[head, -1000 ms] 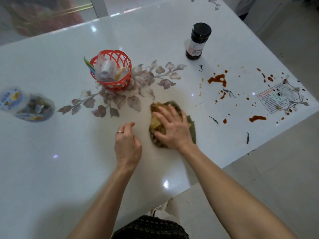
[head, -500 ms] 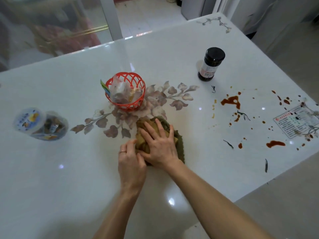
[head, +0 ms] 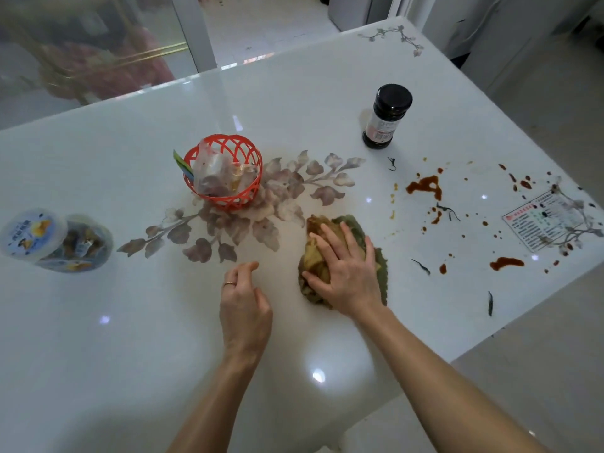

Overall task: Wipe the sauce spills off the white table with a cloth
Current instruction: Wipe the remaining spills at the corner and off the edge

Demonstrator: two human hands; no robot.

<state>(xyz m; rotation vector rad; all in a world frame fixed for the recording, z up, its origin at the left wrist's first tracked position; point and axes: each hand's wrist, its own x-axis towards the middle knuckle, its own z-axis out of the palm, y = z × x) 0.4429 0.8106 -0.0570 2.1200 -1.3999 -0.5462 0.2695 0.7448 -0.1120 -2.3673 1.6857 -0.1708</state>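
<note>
A crumpled yellow-green cloth (head: pixel 354 228) lies on the white table (head: pixel 130 338) near the middle. My right hand (head: pixel 346 273) presses flat on it with fingers spread. My left hand (head: pixel 243 302) rests on the table to the left of the cloth, fingers loosely curled, holding nothing, a ring on one finger. Brown sauce spills (head: pixel 425 186) spread to the right of the cloth, with another blot (head: pixel 506 263) near the right edge and several small drops around them.
A dark sauce bottle (head: pixel 387 116) stands behind the spills. A red plastic basket (head: pixel 224 173) with packets sits centre-left. A clear snack jar (head: pixel 54 240) lies at the far left. A printed sticker (head: pixel 545 220) is at the right edge, where the table ends close by.
My right hand has slid the cloth to the right, away from the basket. My left hand has come off the cloth's side and now sits apart from it.
</note>
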